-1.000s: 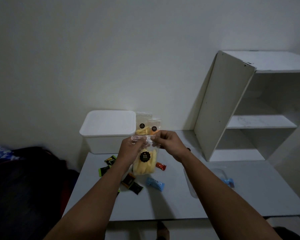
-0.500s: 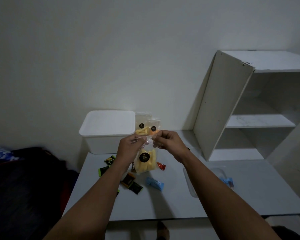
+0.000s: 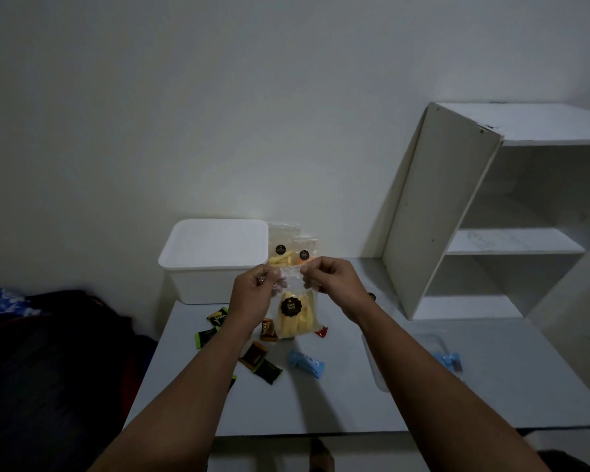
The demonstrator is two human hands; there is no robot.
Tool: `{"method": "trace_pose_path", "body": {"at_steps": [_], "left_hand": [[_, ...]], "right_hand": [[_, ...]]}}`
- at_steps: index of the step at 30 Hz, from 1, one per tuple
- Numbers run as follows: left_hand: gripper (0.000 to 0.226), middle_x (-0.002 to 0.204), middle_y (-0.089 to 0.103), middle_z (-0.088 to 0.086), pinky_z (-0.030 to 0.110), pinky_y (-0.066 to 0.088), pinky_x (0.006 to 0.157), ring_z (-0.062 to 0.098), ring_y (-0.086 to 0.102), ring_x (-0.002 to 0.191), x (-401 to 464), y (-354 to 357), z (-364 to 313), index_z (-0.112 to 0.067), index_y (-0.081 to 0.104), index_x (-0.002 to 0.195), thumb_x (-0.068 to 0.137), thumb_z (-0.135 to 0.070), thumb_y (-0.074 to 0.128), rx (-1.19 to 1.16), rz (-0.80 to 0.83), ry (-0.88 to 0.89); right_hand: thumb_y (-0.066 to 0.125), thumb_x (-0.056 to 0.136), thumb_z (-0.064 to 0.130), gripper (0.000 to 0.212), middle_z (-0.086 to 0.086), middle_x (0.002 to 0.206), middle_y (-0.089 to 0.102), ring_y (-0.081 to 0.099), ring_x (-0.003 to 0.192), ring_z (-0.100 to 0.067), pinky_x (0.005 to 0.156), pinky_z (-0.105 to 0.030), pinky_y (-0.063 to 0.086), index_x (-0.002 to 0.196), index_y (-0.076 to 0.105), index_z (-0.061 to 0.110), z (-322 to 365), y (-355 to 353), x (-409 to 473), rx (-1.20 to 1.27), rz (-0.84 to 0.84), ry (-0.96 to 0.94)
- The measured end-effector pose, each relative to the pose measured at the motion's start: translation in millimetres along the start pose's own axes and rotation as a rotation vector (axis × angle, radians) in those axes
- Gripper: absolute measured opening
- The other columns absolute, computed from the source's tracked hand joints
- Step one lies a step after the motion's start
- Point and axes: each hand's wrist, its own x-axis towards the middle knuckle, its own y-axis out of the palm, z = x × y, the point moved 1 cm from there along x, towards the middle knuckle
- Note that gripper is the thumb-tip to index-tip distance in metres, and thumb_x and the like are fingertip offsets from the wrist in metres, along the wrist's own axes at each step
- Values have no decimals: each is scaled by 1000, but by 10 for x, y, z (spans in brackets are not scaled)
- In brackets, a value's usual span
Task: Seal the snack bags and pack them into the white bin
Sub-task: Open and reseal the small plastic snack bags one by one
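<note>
We pinch the top strip of the clear plastic snack bag of yellow sticks with both hands, held above the counter; uneven pressing could leave it gaping before the white plastic bin.

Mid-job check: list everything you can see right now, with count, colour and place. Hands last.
Clear plastic snack bag of yellow sticks: one, held up above the table.
Clear snack bags with dark round labels: two, upright beside the bin.
White plastic bin: one, table's back left.
Small dark wrapped snacks: several, black, green and brown, on the table.
Small blue packets: two, table centre and right.
Red wrapper: one, behind the held bag.
Grey table: one.
White shelf unit: one, right.
Left hand: pinches the bag's top.
Right hand: pinches the bag's top.
</note>
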Motion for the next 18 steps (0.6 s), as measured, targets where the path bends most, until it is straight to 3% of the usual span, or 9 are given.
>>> {"method": "trace_pose_path", "body": {"at_steps": [6, 12, 18], "left_hand": [[19, 83, 77, 6, 17, 56, 68, 8, 73, 73, -4, 13, -25, -9, 74, 91, 101, -19, 60, -37, 21, -13], [23, 87, 75, 4, 13, 54, 65, 7, 71, 71, -22, -20, -7, -8, 72, 96, 104, -19, 54, -5, -1, 10], [24, 84, 76, 12, 14, 53, 64, 4, 71, 69, -38, -47, -43, -6, 73, 91, 103, -19, 57, -24, 19, 27]], "right_hand": [[70, 95, 15, 18, -12, 80, 68, 66, 72, -17, 74, -30, 54, 97, 72, -3, -2, 51, 7, -11, -18, -27], [74, 92, 16, 12, -11, 77, 71, 66, 72, -19, 73, -30, 53, 85, 74, 7, 5, 49, 10, 13, -13, -11], [71, 94, 12, 20, -11, 75, 64, 63, 69, -15, 73, -28, 55, 92, 70, -8, -5, 95, -3, 47, -26, -34]]}}
